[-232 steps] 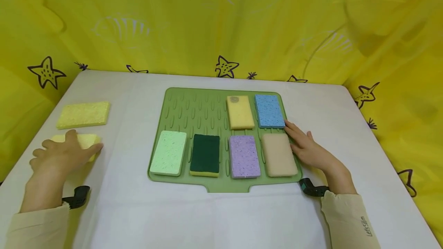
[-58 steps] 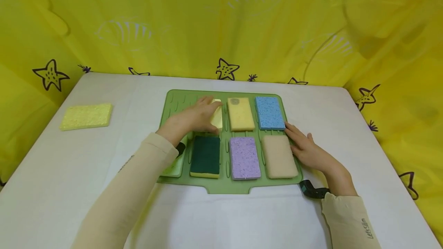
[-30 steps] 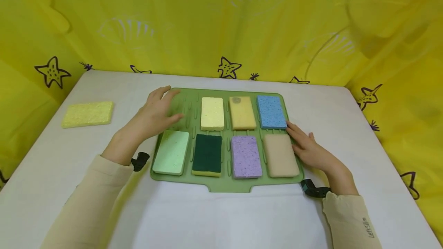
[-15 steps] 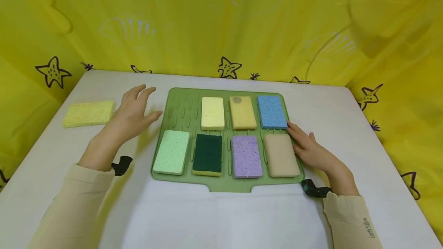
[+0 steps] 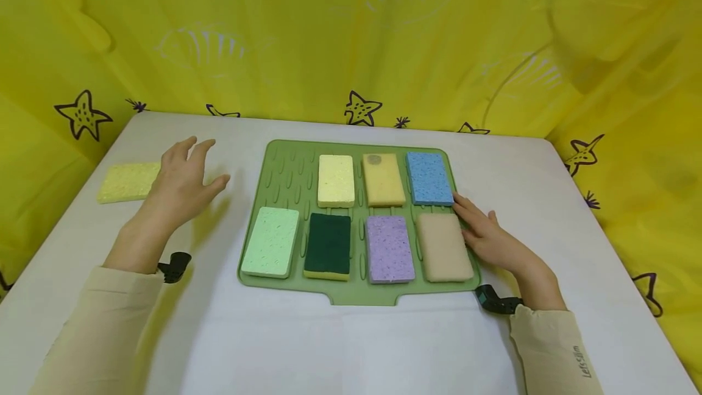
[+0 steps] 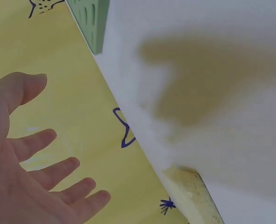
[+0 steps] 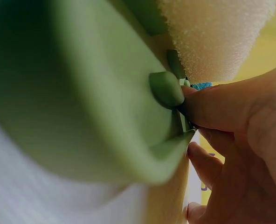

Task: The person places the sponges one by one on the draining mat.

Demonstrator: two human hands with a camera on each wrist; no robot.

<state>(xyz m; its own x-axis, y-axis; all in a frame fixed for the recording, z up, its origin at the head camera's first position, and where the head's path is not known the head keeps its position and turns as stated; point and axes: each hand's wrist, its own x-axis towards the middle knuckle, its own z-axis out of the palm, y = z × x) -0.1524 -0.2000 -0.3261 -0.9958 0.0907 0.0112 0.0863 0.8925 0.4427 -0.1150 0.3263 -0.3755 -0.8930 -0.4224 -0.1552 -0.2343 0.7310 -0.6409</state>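
Observation:
My left hand is raised above the table at the left, fingers spread and holding nothing. It partly covers a yellow sponge, whose end also shows below the fingers in the left wrist view. My right hand rests with extended fingers at the right edge of the green ridged mat; in the right wrist view its thumb lies over the rim. Beside that hand are a blue sponge and a beige sponge, both on the mat.
The mat's back row also has a pale yellow sponge and a tan sponge. Along the front lie mint green, dark green-topped and purple sponges. A yellow curtain borders the white table.
A pale yellow sponge has gone from the left of the table to the mat's back row. My left hand let it go and moved back left. My right hand stays at the mat's edge.

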